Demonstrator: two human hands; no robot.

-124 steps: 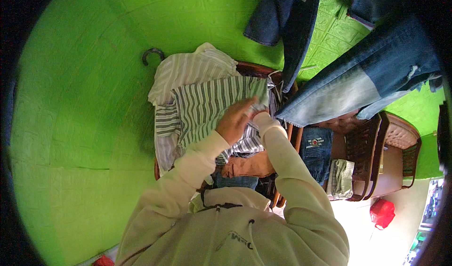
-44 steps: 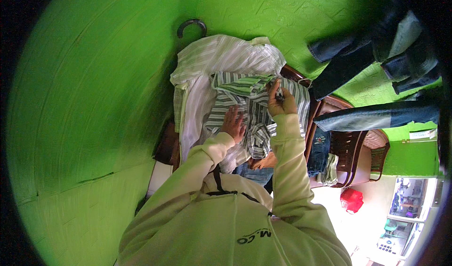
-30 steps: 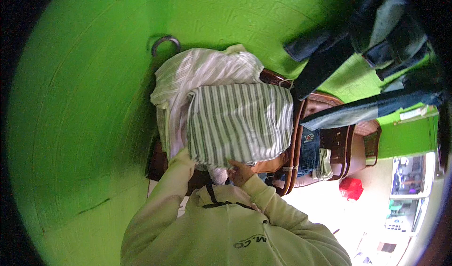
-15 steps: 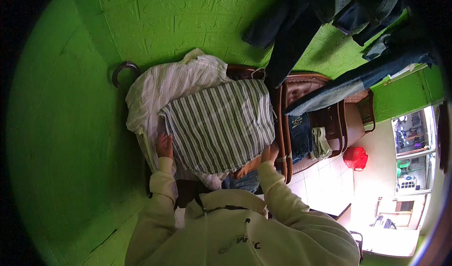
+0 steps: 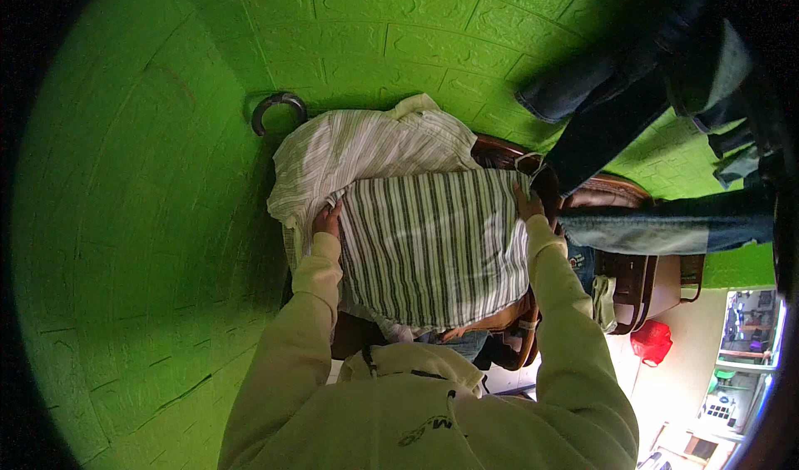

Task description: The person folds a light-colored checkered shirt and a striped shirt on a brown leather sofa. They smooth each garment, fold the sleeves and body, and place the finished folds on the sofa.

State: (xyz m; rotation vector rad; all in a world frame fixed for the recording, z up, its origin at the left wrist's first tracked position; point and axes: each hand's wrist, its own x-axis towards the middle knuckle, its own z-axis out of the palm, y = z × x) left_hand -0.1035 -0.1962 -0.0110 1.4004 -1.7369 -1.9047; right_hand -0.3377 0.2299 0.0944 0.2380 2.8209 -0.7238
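Observation:
A folded black-and-white striped shirt (image 5: 437, 253) lies spread into a rough rectangle before me, on top of other clothes on a chair. At its upper left corner, my left hand (image 5: 327, 219) is closed on the cloth. My right hand (image 5: 528, 204) has its fingers on the upper right corner, closed around that edge; the fingertips are partly hidden. Behind and left of it, a paler striped shirt (image 5: 374, 147) is draped loosely, collar toward the wall. Brown cloth (image 5: 499, 320) and some blue denim (image 5: 458, 344) peek out below the near edge.
Dark jeans (image 5: 612, 137) and faded blue jeans (image 5: 657, 230) hang at the right. Brown cushioned chairs (image 5: 666, 285) stand there, with a red plastic bag (image 5: 652, 342) beyond. A green brick-patterned wall (image 5: 399, 45) closes off the far side; a curved dark handle (image 5: 279, 102) sits against it.
My right hand has gone from the shirt's lower right edge up to its far right corner. My left hand has moved up to the far left corner. The view has shifted.

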